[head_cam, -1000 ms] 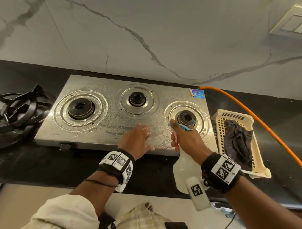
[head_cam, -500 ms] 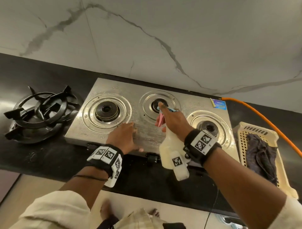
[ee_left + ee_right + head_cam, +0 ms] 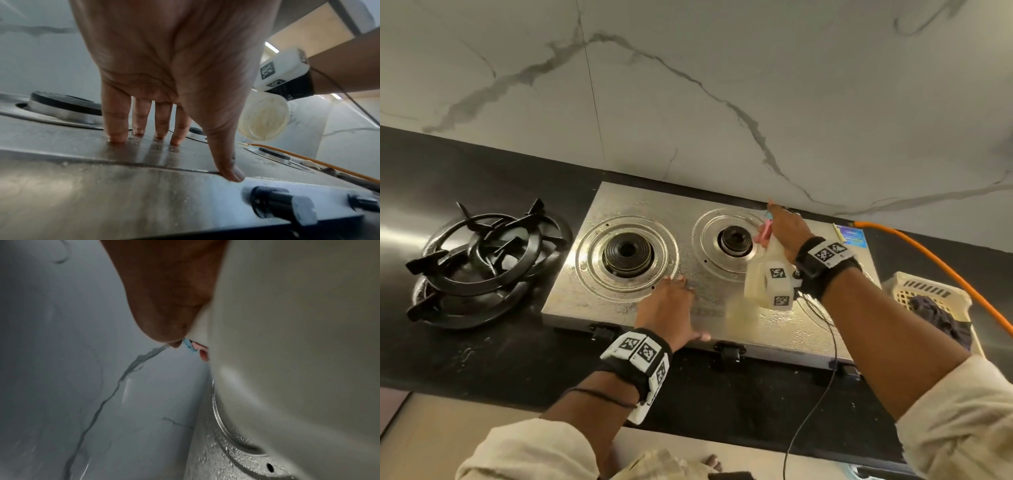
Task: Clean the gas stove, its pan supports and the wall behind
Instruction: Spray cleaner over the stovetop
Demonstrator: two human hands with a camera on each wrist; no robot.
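Observation:
The steel gas stove [image 3: 681, 205] sits on the black counter, its top wet with droplets and its burners bare. My left hand [image 3: 671, 308] [image 3: 164, 81] rests flat on the stove's front middle, fingers straight, thumb at the front edge. My right hand [image 3: 786, 229] grips a white spray bottle [image 3: 760, 277] [image 3: 298, 337] with a pink trigger, held over the middle burner [image 3: 734, 240] and pointing at the marble wall [image 3: 688, 102] [image 3: 61, 369]. Black pan supports [image 3: 482, 253] lie stacked on the counter left of the stove.
A cream plastic basket [image 3: 928, 291] with a dark cloth [image 3: 935, 315] stands to the right of the stove. An orange gas hose [image 3: 928, 260] runs behind it. Black knobs [image 3: 281, 206] stick out from the stove's front. A thin black cable [image 3: 822, 394] hangs from my right wrist.
My right hand has carried the spray bottle from the right burner leftwards and up towards the wall. My left hand has slid left along the stove's front. The view has shifted left.

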